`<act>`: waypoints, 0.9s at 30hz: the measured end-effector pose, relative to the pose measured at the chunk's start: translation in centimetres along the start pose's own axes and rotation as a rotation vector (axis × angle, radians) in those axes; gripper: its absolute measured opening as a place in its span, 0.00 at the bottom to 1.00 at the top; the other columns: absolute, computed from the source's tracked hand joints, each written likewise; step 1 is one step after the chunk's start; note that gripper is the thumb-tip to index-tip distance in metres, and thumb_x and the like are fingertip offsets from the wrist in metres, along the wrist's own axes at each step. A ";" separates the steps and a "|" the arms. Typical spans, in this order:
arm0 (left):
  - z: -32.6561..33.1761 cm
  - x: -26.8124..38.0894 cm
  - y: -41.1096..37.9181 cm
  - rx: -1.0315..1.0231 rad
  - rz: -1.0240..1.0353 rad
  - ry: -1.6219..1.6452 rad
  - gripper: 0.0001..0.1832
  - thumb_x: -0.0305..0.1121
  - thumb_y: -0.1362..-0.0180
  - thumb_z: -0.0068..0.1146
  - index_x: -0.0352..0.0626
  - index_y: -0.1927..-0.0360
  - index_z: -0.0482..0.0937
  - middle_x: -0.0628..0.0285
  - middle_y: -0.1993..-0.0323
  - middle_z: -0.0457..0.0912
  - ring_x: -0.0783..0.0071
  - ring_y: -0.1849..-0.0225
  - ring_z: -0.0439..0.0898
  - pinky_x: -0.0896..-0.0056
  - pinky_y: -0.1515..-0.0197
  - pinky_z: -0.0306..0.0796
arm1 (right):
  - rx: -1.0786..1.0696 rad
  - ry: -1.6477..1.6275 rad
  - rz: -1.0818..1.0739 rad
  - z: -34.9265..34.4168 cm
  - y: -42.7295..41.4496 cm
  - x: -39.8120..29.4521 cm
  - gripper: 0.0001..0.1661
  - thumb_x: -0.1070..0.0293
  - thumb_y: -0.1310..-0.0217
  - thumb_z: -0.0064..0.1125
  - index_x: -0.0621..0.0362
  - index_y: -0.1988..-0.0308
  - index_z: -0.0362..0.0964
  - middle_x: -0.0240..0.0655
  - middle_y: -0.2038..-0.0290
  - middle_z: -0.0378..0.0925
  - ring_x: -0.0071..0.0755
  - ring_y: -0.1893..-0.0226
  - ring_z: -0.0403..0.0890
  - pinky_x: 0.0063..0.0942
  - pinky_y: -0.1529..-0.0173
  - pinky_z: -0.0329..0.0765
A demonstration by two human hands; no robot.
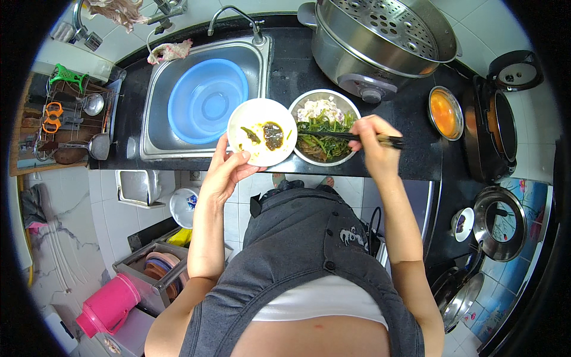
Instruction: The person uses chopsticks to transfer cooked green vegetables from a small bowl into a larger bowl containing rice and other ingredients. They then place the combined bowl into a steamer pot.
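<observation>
A white plate (250,154) with dark sauce and a few scraps of greens is held by its lower left rim in my left hand (229,165), over the sink's right edge. My right hand (377,143) grips dark chopsticks (332,134), whose tips lie over cooked leafy greens (328,145). The greens share a steel bowl (319,161) with a pale, whitish food (321,109) at its back. This bowl stands on the black counter, close beside the plate.
A blue basin (209,100) sits in the steel sink (149,138). Behind the bowl stands a large electric steamer (357,58). Farther right are a bowl of orange liquid (444,114) and an open-lidded cooker (484,129). A utensil rack (76,120) is at left.
</observation>
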State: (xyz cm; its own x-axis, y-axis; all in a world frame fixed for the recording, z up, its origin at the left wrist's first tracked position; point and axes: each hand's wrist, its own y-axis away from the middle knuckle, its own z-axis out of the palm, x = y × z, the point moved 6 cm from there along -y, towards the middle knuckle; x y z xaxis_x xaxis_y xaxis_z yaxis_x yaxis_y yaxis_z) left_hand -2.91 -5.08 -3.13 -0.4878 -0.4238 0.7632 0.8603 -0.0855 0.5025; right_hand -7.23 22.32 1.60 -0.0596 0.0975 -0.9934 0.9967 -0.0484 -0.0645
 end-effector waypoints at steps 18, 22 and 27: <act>5.2 -0.2 0.0 -0.192 -0.005 -0.061 0.38 0.25 0.54 0.57 0.43 0.39 0.51 0.54 0.55 0.73 0.65 0.57 0.78 0.71 0.63 0.78 | -0.052 -0.193 -0.261 -0.5 2.0 -7.2 0.17 0.67 0.38 0.45 0.67 0.77 0.67 0.37 0.75 0.72 0.18 0.81 0.70 0.13 0.77 0.67; 6.3 -0.4 0.2 -0.242 -0.027 -0.074 0.39 0.25 0.53 0.58 0.45 0.39 0.50 0.53 0.54 0.72 0.65 0.57 0.77 0.69 0.63 0.78 | -0.016 -0.118 -0.308 -0.5 1.8 -7.2 0.18 0.67 0.38 0.44 0.66 0.78 0.67 0.36 0.76 0.72 0.17 0.83 0.69 0.12 0.80 0.65; 6.2 -0.6 0.1 -0.226 -0.025 -0.072 0.38 0.25 0.53 0.58 0.46 0.39 0.51 0.54 0.55 0.73 0.65 0.57 0.77 0.69 0.63 0.78 | 0.025 -0.129 -0.328 -1.3 2.0 -7.8 0.19 0.67 0.38 0.43 0.66 0.79 0.66 0.36 0.78 0.72 0.16 0.85 0.69 0.12 0.82 0.64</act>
State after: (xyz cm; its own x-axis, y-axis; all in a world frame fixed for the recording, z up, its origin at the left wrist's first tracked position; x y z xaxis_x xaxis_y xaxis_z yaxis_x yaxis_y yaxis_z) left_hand -3.44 0.77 -0.95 -0.5116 -0.3546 0.7826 0.8552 -0.2985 0.4238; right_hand -4.68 22.74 9.38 -0.3842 -0.0139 -0.9231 0.9219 -0.0600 -0.3828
